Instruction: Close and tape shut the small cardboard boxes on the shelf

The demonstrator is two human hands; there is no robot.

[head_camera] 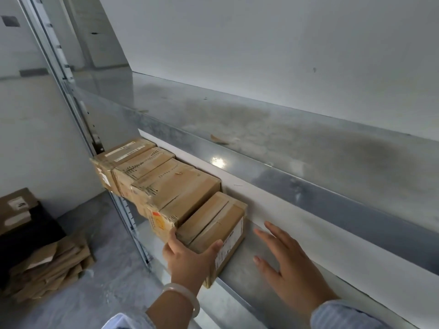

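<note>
Several small cardboard boxes stand in a row on the lower metal shelf point(251, 276), running from far left to near. The nearest box point(213, 222) is closed, with tape along its top seam and a white label on its right side. My left hand point(187, 260), with a pale bangle on the wrist, grips that box's front end, thumb on the right corner and fingers on the left. My right hand point(289, 267) hovers flat with spread fingers over the bare shelf just right of the box, apart from it. No tape roll is in view.
An upper metal shelf point(285, 138) overhangs the boxes, with a scrap of debris point(218, 139) on it. The white wall lies behind. A slotted shelf upright point(78, 110) rises at left. On the floor at lower left lie flattened cardboard point(47, 269) and a dark box point(26, 224).
</note>
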